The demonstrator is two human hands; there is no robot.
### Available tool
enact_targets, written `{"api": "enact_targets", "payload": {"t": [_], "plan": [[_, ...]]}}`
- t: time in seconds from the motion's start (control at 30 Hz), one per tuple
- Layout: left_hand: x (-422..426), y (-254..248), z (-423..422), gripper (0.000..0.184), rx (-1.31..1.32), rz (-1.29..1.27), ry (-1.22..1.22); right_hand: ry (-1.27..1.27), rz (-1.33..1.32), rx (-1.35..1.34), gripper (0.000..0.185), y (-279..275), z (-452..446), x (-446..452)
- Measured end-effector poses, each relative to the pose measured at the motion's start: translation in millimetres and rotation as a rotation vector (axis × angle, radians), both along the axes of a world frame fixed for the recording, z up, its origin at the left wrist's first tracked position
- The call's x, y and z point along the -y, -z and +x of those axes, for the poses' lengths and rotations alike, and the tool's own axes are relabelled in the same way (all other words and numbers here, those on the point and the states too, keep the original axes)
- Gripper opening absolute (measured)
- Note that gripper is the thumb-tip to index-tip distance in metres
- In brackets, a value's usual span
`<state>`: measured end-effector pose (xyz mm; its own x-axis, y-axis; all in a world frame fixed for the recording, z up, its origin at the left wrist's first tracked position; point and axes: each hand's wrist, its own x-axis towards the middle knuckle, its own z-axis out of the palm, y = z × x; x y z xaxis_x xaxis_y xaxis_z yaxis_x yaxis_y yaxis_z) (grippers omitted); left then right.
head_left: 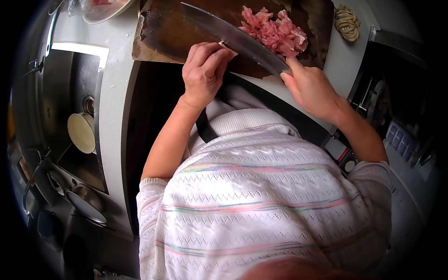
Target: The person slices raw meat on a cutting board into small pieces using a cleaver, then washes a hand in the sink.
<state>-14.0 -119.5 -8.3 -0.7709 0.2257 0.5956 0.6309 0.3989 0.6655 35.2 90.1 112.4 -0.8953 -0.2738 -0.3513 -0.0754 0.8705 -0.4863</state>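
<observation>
A large knife lies across the view above a dark brown cutting board, its tip pointing to the upper left. My right hand is wrapped round its handle near the board's front edge. My left hand pinches a small pale pink piece of meat at the board's front edge, close to the blade's near side. Beyond the blade, a heap of sliced pink meat rests on the board.
At left is a sink with a cream pot in it. A white plate stands at the upper left. Right of the board lies a coiled beige bundle. A dark stove area is farther right.
</observation>
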Motion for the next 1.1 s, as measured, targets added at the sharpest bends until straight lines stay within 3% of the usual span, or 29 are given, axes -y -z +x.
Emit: {"api": "enact_targets", "payload": {"t": [0.5, 0.73, 1.1], "plan": [[-3.2, 5.4, -2.3, 0.019, -0.031, -0.026, 0.001, -0.087, 0.048, -0.045, 0.014, 22.0, -27.9, 37.0], [-1.2, 5.2, 0.5, 0.020, -0.012, -0.038, 0.002, 0.005, 0.013, -0.013, 0.016, 12.8, -3.8, -8.0], [3.5, 1.9, 1.2, 0.023, -0.001, -0.047, 0.015, -0.002, -0.045, 0.031, 0.015, 3.3, 4.6, 3.0]]}}
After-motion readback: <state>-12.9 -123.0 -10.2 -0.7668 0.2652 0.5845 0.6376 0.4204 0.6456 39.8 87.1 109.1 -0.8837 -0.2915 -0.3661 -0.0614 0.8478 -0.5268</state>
